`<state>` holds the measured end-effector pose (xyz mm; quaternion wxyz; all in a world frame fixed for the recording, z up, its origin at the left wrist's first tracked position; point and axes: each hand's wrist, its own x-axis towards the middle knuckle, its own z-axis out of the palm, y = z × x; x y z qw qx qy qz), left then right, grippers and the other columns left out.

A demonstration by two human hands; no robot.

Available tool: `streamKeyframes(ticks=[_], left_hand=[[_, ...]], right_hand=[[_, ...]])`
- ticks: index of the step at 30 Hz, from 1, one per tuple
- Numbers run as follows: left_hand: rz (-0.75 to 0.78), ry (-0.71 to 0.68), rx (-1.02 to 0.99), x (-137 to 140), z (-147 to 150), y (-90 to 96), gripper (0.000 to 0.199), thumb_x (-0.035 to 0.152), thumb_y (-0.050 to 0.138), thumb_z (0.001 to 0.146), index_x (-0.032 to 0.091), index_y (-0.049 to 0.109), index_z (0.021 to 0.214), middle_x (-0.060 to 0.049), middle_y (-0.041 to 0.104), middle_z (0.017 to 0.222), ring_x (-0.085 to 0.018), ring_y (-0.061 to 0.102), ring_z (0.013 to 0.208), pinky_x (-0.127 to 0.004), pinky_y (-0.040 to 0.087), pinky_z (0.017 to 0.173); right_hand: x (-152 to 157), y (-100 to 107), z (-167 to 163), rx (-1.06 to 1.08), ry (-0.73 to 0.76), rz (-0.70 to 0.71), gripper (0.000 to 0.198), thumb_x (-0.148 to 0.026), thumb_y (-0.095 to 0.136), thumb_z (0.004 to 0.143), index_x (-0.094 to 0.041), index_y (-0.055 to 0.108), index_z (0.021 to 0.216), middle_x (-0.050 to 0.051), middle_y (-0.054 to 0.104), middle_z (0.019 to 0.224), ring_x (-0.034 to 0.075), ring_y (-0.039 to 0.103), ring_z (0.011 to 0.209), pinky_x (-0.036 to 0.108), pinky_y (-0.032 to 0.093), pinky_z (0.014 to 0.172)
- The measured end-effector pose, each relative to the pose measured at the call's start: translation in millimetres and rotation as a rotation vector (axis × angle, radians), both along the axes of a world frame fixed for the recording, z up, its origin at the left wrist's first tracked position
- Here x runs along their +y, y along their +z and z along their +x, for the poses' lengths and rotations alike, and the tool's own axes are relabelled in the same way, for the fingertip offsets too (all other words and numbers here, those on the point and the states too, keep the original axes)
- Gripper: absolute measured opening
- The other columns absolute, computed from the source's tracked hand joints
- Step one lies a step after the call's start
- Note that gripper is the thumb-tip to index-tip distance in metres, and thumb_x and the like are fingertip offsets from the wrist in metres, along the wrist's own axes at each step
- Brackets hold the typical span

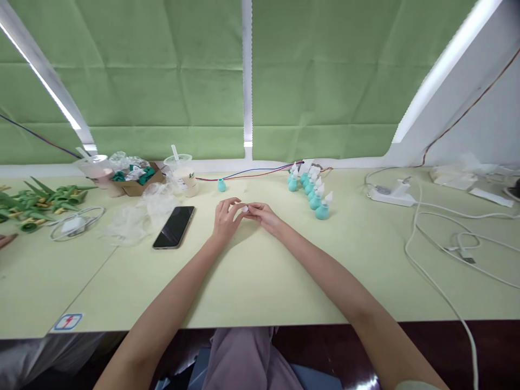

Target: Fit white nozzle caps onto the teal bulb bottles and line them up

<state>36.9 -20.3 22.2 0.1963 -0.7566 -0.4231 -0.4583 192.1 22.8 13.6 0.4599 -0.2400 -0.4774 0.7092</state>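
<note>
My left hand (226, 219) and my right hand (264, 215) meet fingertip to fingertip over the middle of the table. A small white piece (244, 208) shows between the pinched fingertips; its exact shape is too small to tell. To the right stand two rows of little turquoise vase-shaped pieces (322, 212), several topped with white pointed pieces (329, 197). One lone turquoise vase-shaped piece (221, 185), with no white top, stands behind my left hand. Part of the right fingers is hidden behind the left hand.
A black phone (174, 227) lies left of my hands, beside crumpled clear plastic (132, 222). Drink cups (184, 176) flank a cardboard box (140, 186). Green plastic parts (44, 200) pile at far left, near another person's hand (6, 240). A power strip (392, 195) and white cables (422, 233) lie right.
</note>
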Motion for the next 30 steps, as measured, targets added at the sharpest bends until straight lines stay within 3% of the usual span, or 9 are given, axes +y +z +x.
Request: streamKeyframes(ticks=[3, 6, 8, 11, 14, 17, 19, 25, 30], left_hand=[[-0.111, 0.058, 0.007, 3, -6, -1.1, 0.030, 0.035, 0.058, 0.087, 0.022, 0.057, 0.113, -0.009, 0.058, 0.114, -0.023, 0.053, 0.101, -0.038, 0.042, 0.089], [-0.229, 0.085, -0.079, 8, -15, -3.4, 0.029, 0.031, 0.056, 0.088, 0.021, 0.054, 0.115, -0.009, 0.056, 0.115, -0.024, 0.050, 0.107, -0.040, 0.040, 0.093], [-0.295, 0.098, -0.167, 12, -21, -5.5, 0.022, 0.026, 0.053, 0.089, 0.021, 0.055, 0.110, -0.008, 0.056, 0.112, -0.024, 0.050, 0.106, -0.039, 0.040, 0.094], [-0.378, 0.122, -0.286, 18, -28, -9.2, 0.017, 0.021, 0.051, 0.088, 0.021, 0.058, 0.103, -0.006, 0.056, 0.108, -0.023, 0.049, 0.104, -0.039, 0.040, 0.094], [-0.439, 0.133, -0.351, 22, -31, -12.2, 0.015, 0.018, 0.051, 0.086, 0.021, 0.059, 0.099, -0.006, 0.057, 0.105, -0.023, 0.050, 0.101, -0.040, 0.040, 0.093], [-0.474, 0.119, -0.355, 24, -31, -13.5, 0.016, 0.017, 0.050, 0.086, 0.021, 0.060, 0.097, -0.005, 0.057, 0.104, -0.023, 0.050, 0.100, -0.040, 0.040, 0.092], [-0.482, 0.107, -0.356, 24, -31, -13.9, 0.016, 0.016, 0.049, 0.086, 0.022, 0.060, 0.096, -0.005, 0.057, 0.105, -0.023, 0.049, 0.101, -0.040, 0.040, 0.093], [-0.516, 0.099, -0.422, 26, -32, -16.3, 0.016, 0.014, 0.050, 0.084, 0.021, 0.060, 0.095, -0.005, 0.058, 0.104, -0.023, 0.049, 0.102, -0.039, 0.041, 0.092], [-0.536, 0.071, -0.459, 29, -35, -19.3, 0.016, 0.014, 0.051, 0.084, 0.021, 0.061, 0.093, -0.005, 0.058, 0.103, -0.022, 0.049, 0.100, -0.037, 0.042, 0.090]], right_hand=[[13, 4, 11, -0.160, -0.251, 0.098, 0.026, -0.035, 0.081, 0.059, -0.020, 0.071, 0.078, 0.001, 0.072, 0.080, 0.016, 0.066, 0.079, 0.034, 0.049, 0.087], [24, 11, 34, -0.621, -0.557, 0.424, 0.004, -0.022, 0.069, 0.073, -0.019, 0.071, 0.075, 0.004, 0.072, 0.081, 0.017, 0.064, 0.077, 0.034, 0.047, 0.083], [28, 15, 51, -0.957, -0.659, 0.715, 0.012, -0.015, 0.060, 0.080, -0.018, 0.072, 0.080, 0.007, 0.072, 0.090, 0.019, 0.061, 0.086, 0.035, 0.042, 0.086], [29, 16, 69, -1.408, -0.680, 0.893, 0.024, -0.013, 0.051, 0.085, -0.019, 0.073, 0.077, 0.009, 0.072, 0.087, 0.025, 0.056, 0.094, 0.042, 0.033, 0.087], [31, 10, 74, -1.589, -0.671, 0.893, 0.026, -0.012, 0.048, 0.085, -0.020, 0.073, 0.083, 0.008, 0.072, 0.091, 0.027, 0.053, 0.097, 0.043, 0.027, 0.086], [32, 3, 73, -1.586, -0.712, 0.844, 0.033, -0.015, 0.052, 0.083, -0.022, 0.064, 0.112, 0.006, 0.071, 0.097, 0.026, 0.054, 0.097, 0.040, 0.026, 0.084], [33, 2, 72, -1.564, -0.723, 0.809, 0.038, -0.019, 0.054, 0.082, -0.023, 0.059, 0.119, 0.005, 0.071, 0.098, 0.025, 0.054, 0.098, 0.038, 0.026, 0.084], [44, 12, 55, -1.484, -0.794, 0.789, 0.027, -0.026, 0.055, 0.087, -0.028, 0.063, 0.112, 0.003, 0.062, 0.119, 0.023, 0.052, 0.108, 0.036, 0.026, 0.085], [71, 25, 10, -1.687, -0.593, 0.785, 0.023, -0.023, 0.055, 0.087, -0.025, 0.067, 0.107, 0.007, 0.063, 0.114, 0.024, 0.052, 0.108, 0.038, 0.029, 0.088]])
